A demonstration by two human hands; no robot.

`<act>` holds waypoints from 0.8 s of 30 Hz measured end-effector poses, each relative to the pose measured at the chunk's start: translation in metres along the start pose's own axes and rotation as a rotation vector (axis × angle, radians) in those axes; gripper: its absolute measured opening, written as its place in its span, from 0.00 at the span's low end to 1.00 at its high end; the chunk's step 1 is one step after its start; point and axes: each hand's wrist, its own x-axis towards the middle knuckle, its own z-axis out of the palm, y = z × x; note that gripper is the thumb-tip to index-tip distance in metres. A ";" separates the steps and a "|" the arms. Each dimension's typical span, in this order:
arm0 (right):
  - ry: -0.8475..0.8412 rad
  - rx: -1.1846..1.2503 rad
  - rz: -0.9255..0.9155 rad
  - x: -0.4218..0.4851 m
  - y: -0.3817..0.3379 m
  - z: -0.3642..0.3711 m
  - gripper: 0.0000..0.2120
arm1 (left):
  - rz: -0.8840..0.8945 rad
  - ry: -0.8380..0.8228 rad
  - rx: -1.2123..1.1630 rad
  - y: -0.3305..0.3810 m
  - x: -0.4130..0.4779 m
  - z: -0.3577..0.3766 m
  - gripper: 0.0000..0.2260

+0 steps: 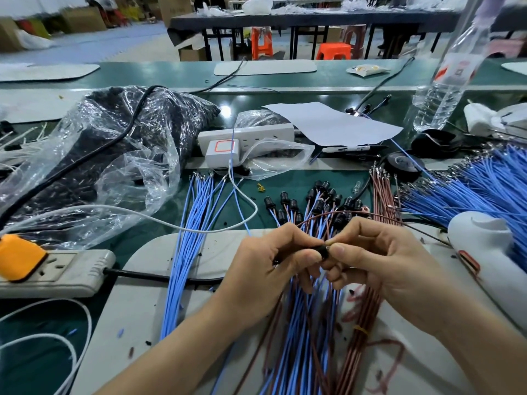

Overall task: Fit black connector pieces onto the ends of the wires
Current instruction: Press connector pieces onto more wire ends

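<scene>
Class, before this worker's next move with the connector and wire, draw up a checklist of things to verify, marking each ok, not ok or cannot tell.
1. Left hand grips the black connector piece: ok.
2. Right hand pinches the brown wire near its end: ok.
3. Wire end lined up with the connector's opening: cannot tell, the fingers hide it.
4. Unfitted brown wires lie close by: ok.
5. Finished connectors lie apart, beyond the hands: ok.

Black connector (323, 251), held aloft, brown wire (368, 213) arcing from it
</scene>
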 end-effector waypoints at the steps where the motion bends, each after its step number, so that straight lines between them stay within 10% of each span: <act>1: 0.007 0.001 0.000 0.001 0.000 -0.001 0.03 | 0.009 -0.013 0.038 0.000 0.000 -0.001 0.04; 24: -0.020 -0.161 0.089 -0.002 -0.005 -0.007 0.08 | 0.061 -0.112 0.350 0.000 0.000 -0.005 0.09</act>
